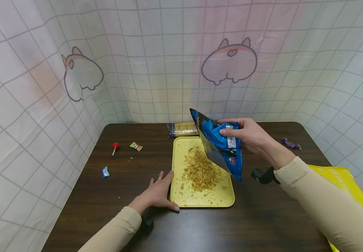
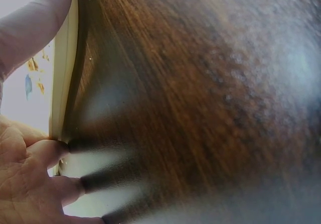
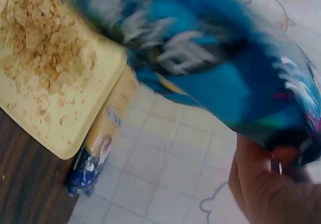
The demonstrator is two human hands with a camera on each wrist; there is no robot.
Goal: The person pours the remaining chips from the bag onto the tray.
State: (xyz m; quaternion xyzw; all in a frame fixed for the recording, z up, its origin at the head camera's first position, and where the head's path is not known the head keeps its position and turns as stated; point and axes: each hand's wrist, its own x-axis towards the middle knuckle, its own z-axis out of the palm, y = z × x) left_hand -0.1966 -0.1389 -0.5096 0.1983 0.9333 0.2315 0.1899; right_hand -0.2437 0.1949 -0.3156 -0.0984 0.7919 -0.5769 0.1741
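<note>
A yellow tray (image 1: 178,150) lies on the table with a heap of broken potato chips (image 1: 200,171) on it. Above its right side, a blue chip bag (image 1: 222,143) hangs tilted. My right hand (image 1: 250,136) grips that bag by its upper right end, thumb on the near face. In the right wrist view the bag (image 3: 200,58) is blurred. My left hand (image 1: 157,192) rests at the tray's near left corner, fingers spread, thumb along the front edge. The left wrist view shows the thumb (image 2: 35,23) and other fingers beside the tray rim (image 2: 65,68).
Behind the tray lies a pasta packet (image 1: 184,129). On the left are a red lollipop (image 1: 115,145), a wrapped candy (image 1: 136,146) and a blue candy packet (image 1: 105,172). A purple candy (image 1: 291,144) lies far right, a yellow bag (image 1: 342,178) at the right edge. Curtains surround the table.
</note>
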